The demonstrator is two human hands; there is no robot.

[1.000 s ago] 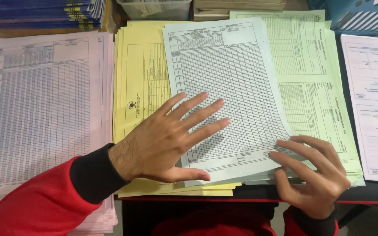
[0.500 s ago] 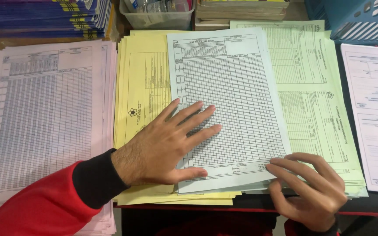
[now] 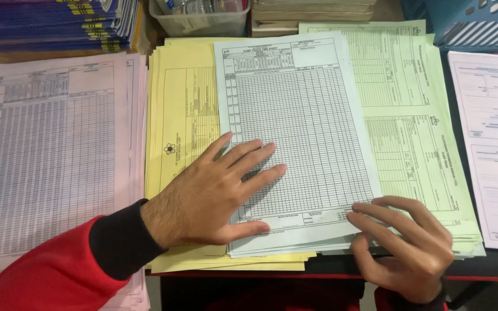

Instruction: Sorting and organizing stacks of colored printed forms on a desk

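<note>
My left hand (image 3: 214, 193) lies flat, fingers spread, on the lower left of a pale blue gridded sheet (image 3: 295, 121) that tops a small blue stack. My right hand (image 3: 404, 245) rests its fingertips on the stack's lower right corner, fingers curled at the paper edges. The blue stack lies across a yellow stack of forms (image 3: 180, 109) on its left and a light green stack of forms (image 3: 404, 103) on its right. Red sleeves with black cuffs cover both wrists.
A pink stack of gridded sheets (image 3: 53, 150) lies at the left, white-pink forms (image 3: 494, 138) at the right. Behind are a pile of blue booklets (image 3: 53, 23), a clear plastic tub (image 3: 200, 17), stacked books (image 3: 312, 11) and a blue basket (image 3: 474, 23). The table's red front edge (image 3: 329, 277) runs below.
The blue sheet's lifted lower right corner has settled flat onto the stack. My right hand stays at that corner; my left hand has drawn back slightly toward me.
</note>
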